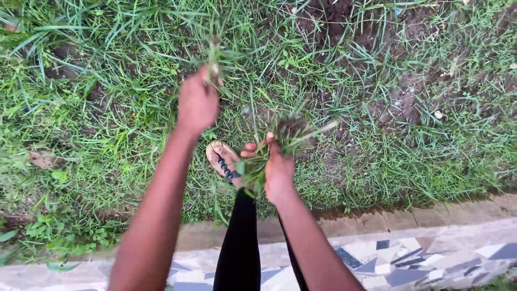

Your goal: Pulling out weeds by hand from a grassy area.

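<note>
Your left hand (197,102) is raised over the grass (107,108), its fingers (207,75) closed tight around a thin tuft of grass blades (215,56) that sticks up out of the top of the fist. Your right hand (278,171) sits lower and nearer to you, just beside your sandalled foot (223,159), and its fingers are curled shut on a thicker bunch of pulled grass (280,137), whose blades fan out up and to the right while some hang down below the palm. The two hands are near each other but apart, the left one higher and further out over the lawn. The sandal is tan with a dark beaded strap, and it stands on the grass just past the near edge of the lawn, with your black-clad leg (240,242) running down from it toward the bottom of the view. Patches of bare dark soil (398,102) show in the grass toward the upper right, beyond your right hand. Along the near edge of the lawn runs a concrete kerb (409,215), and below it lies a paved strip of broken tile pieces (398,261) in grey, white and dark blue.
</note>
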